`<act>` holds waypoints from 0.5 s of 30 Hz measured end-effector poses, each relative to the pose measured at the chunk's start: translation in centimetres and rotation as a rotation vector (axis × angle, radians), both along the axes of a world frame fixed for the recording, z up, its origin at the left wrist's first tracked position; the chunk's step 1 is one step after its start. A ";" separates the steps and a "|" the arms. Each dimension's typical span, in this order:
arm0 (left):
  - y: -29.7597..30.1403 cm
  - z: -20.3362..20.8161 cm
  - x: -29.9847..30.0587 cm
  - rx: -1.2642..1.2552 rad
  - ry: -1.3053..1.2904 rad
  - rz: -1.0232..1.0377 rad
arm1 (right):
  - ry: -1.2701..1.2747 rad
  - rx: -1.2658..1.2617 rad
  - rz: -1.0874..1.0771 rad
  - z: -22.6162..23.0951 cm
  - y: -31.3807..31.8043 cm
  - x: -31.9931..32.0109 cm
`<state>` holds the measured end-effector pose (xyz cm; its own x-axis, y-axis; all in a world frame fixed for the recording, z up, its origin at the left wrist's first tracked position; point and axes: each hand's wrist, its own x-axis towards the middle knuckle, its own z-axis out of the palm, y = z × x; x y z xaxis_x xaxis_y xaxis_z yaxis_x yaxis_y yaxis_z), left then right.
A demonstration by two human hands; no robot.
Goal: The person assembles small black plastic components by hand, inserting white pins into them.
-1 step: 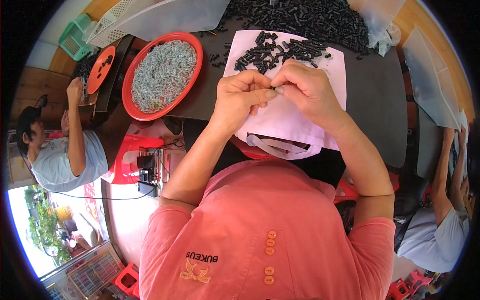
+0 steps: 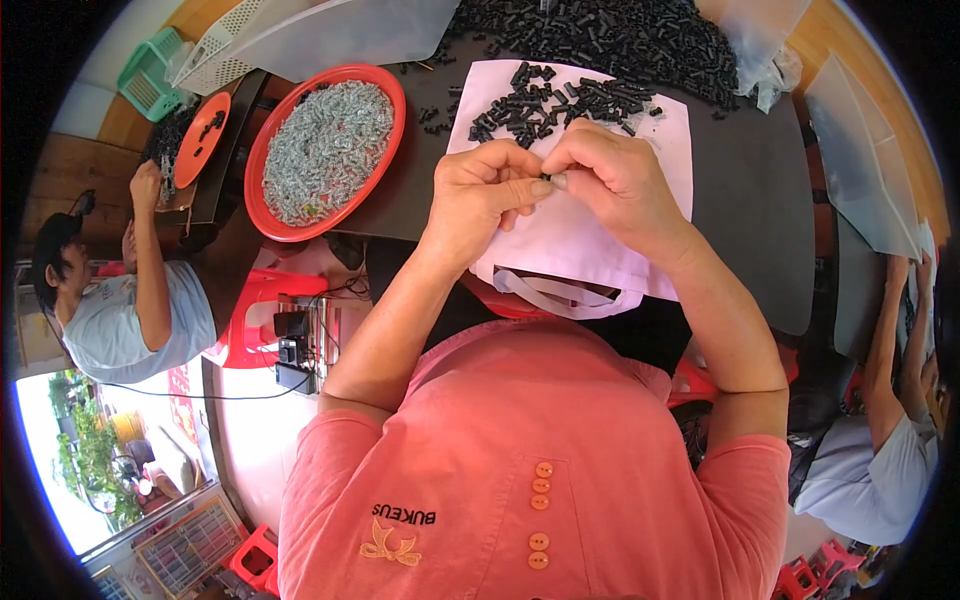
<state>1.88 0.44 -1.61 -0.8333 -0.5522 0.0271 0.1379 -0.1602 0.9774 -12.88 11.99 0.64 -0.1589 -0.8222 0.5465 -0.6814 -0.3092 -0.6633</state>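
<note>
My left hand (image 2: pixel 488 190) and my right hand (image 2: pixel 618 182) meet fingertip to fingertip above a pale pink cloth (image 2: pixel 650 235). Between their thumbs and forefingers is a small black part (image 2: pixel 546 177), mostly covered by the fingers. Both hands are closed in a pinch on it. Just beyond them, a loose pile of short black tubular parts (image 2: pixel 590 100) lies on the cloth. To the left stands a red basin (image 2: pixel 398 140) full of small clear, glossy pieces (image 2: pixel 325 150).
A large heap of black parts (image 2: pixel 610 40) covers the far side of the dark table (image 2: pixel 745 220). Translucent panels (image 2: pixel 350 40) border it. At left a co-worker (image 2: pixel 140 315) sits by an orange tray (image 2: pixel 190 160); another person's arms (image 2: pixel 885 350) show at right.
My hands and the black part keep the same place. The left co-worker's raised hand has shifted slightly lower and to the left.
</note>
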 end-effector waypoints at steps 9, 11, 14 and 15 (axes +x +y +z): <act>0.0 0.1 0.0 -0.013 0.001 -0.007 | 0.014 -0.004 0.008 0.1 0.0 -0.1; 0.1 0.1 0.0 -0.013 -0.006 0.000 | 0.011 -0.004 0.007 0.1 0.0 0.0; 0.0 0.1 0.0 -0.014 -0.009 -0.002 | -0.001 -0.004 0.011 -0.1 0.0 0.0; 0.0 0.1 0.0 -0.014 -0.010 -0.002 | -0.008 -0.005 0.016 -0.1 0.1 0.0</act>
<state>1.87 0.45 -1.46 -0.8345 -0.5504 0.0266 0.1279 -0.1464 0.9809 -12.87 12.05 0.53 -0.1501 -0.8220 0.5493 -0.6709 -0.3234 -0.6673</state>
